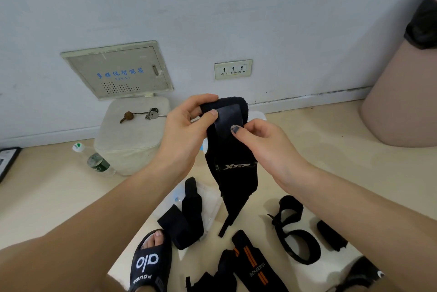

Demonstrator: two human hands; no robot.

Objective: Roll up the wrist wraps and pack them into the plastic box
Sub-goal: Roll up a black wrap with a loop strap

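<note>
I hold a long black wrist wrap (233, 168) with a white logo up in front of me; its tail hangs down toward the floor. My left hand (186, 128) pinches its folded top end between thumb and fingers. My right hand (262, 142) pinches the same end from the right, thumb on the shiny patch. Below lie other wraps: a black one (186, 218) resting on the clear plastic box (210, 199), an orange-striped one (254, 261), a looped black one (295, 235) and a short black piece (331, 235).
A white cushioned stool (132, 135) with keys stands by the wall. A plastic bottle (94, 159) lies beside it. A pink bin (402, 93) stands at the right. My sandalled foot (149, 261) is at the bottom centre.
</note>
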